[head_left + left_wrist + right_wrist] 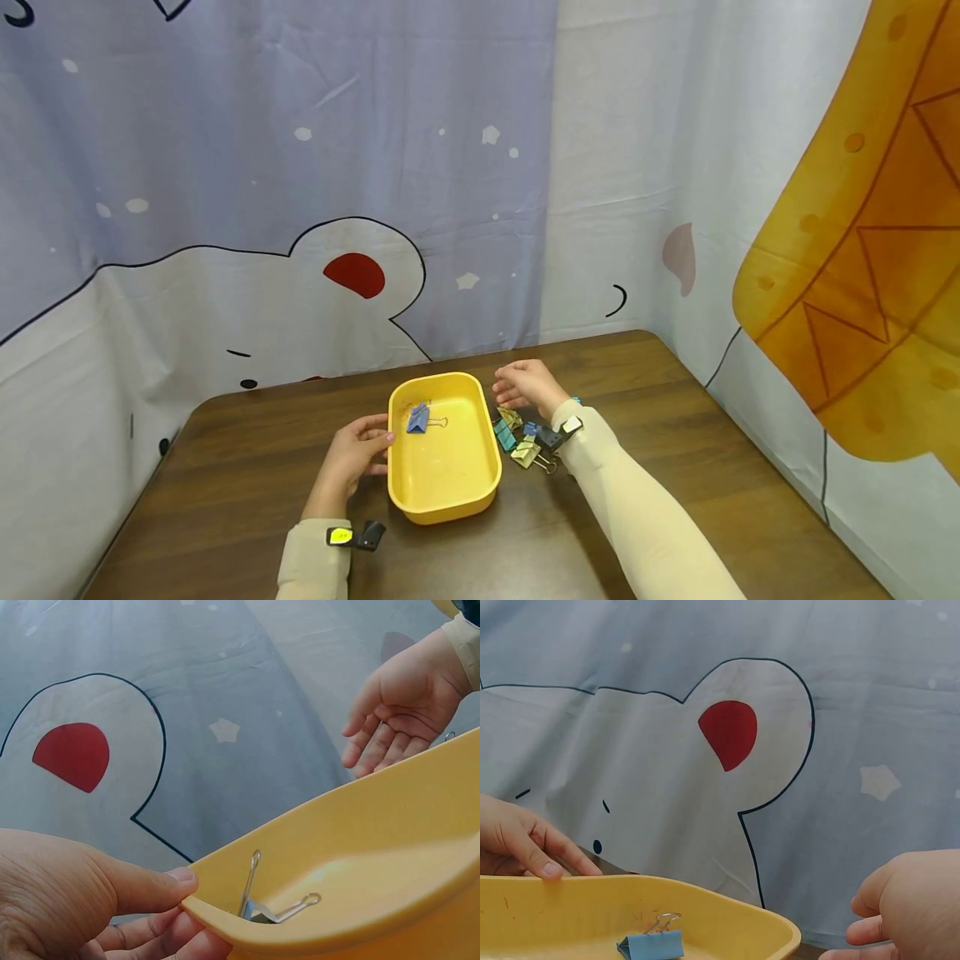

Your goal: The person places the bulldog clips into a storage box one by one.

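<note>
My left hand (354, 454) holds the left wall of a yellow plastic bin (480, 492), thumb over the rim and fingers along the outside. Inside lies one blue binder clip (418, 419), its wire handles spread apart, as the left wrist view shows. To the right of the bin, my right hand (531, 385) hovers with loosely bent fingers and nothing between them. Under and beside it is a small heap of binder clips: a teal one (505, 435), a pale yellow one (526, 452), a gold one (511, 416) and a blue one (530, 428), partly hidden by the right wrist.
The bin and clips stand on a dark brown wooden table (262, 475). Behind it hangs a printed curtain (465, 183), close to the table's back edge. A second curtain side with an orange figure (847, 275) borders the right.
</note>
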Tool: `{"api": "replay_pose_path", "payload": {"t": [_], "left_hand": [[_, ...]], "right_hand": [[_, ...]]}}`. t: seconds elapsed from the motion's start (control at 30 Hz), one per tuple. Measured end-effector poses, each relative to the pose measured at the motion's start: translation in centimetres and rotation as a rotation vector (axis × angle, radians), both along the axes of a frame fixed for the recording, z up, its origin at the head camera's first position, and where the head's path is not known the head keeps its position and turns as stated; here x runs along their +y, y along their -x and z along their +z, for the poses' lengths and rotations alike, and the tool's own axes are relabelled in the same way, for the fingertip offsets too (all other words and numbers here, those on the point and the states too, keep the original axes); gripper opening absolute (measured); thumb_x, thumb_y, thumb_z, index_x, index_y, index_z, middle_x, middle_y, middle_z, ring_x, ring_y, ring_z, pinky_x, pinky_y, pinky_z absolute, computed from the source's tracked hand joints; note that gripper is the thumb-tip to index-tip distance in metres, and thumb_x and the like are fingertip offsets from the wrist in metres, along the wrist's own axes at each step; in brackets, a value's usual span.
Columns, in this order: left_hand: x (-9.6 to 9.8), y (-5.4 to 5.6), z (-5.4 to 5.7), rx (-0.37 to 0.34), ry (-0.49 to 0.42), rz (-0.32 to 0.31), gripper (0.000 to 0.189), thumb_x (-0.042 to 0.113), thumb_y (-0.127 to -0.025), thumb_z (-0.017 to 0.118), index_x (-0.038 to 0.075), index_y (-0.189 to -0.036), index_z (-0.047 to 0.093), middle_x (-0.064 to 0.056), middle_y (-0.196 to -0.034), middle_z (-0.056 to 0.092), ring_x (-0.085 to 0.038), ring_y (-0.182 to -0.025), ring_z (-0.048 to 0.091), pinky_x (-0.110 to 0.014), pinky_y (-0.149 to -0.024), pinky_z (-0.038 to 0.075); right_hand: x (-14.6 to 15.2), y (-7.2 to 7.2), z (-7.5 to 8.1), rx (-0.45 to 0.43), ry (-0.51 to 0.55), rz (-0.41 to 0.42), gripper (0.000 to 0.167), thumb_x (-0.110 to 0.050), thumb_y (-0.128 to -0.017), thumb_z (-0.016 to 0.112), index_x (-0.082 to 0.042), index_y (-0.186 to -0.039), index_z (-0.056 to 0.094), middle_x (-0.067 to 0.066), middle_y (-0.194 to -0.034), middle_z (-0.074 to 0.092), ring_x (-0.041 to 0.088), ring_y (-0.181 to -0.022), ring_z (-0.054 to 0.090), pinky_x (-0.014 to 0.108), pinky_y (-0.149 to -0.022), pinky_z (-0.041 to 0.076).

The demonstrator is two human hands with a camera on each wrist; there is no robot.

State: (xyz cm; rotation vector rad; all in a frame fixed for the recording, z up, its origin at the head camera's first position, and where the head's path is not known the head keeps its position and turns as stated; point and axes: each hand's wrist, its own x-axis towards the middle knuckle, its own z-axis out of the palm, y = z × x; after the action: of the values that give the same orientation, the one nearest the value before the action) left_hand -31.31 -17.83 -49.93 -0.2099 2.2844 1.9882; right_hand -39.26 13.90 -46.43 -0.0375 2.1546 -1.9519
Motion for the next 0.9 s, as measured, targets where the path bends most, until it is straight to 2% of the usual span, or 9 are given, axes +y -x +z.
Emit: {"api": "replay_pose_path", "payload": {"t": [0.33, 0.53, 0.67, 0.9], "left_hand": [[0.0, -0.2, 0.1, -0.005, -0.001, -0.003, 0.044, 0.005, -0.098, 0.065, 0.001, -0.141, 0.053, -0.025, -0.118, 0.062, -0.027, -0.085, 0.065, -0.04, -0.067, 0.063], [0.0, -0.1, 0.2, -0.003, -0.003, -0.002, 0.044, 0.004, -0.098, 0.065, 0.001, -0.14, 0.053, -0.022, -0.114, 0.063, -0.025, -0.082, 0.064, -0.04, -0.067, 0.063], [0.0, -0.1, 0.2, -0.002, -0.008, -0.003, 0.043, 0.004, -0.098, 0.065, 0.001, -0.14, 0.054, -0.02, -0.112, 0.063, -0.023, -0.081, 0.063, -0.04, -0.066, 0.063], [0.0, -0.1, 0.1, 0.0, -0.01, -0.003, 0.043, 0.003, -0.098, 0.065, 0.001, -0.14, 0.054, -0.02, -0.112, 0.063, -0.025, -0.083, 0.064, -0.04, -0.066, 0.063]], "right_hand": [[0.4, -0.1, -0.7, 0.017, -0.17, 0.056, 0.042, -0.02, -0.101, 0.058, 0.011, -0.13, 0.057, 0.025, -0.107, 0.072, 0.033, -0.086, 0.074, 0.042, -0.078, 0.063], [0.4, -0.2, -1.0, 0.028, -0.257, 0.075, 0.04, -0.024, -0.101, 0.058, 0.005, -0.128, 0.061, 0.02, -0.104, 0.074, 0.031, -0.081, 0.074, 0.038, -0.07, 0.063], [0.2, -0.4, -0.9, 0.013, -0.282, 0.082, 0.038, -0.024, -0.101, 0.058, 0.003, -0.127, 0.063, 0.019, -0.105, 0.074, 0.031, -0.082, 0.074, 0.037, -0.068, 0.062], [-0.2, -0.5, -1.2, -0.015, -0.254, 0.093, 0.032, -0.018, -0.1, 0.06, 0.004, -0.122, 0.064, 0.019, -0.104, 0.073, 0.034, -0.082, 0.074, 0.037, -0.068, 0.062]]}}
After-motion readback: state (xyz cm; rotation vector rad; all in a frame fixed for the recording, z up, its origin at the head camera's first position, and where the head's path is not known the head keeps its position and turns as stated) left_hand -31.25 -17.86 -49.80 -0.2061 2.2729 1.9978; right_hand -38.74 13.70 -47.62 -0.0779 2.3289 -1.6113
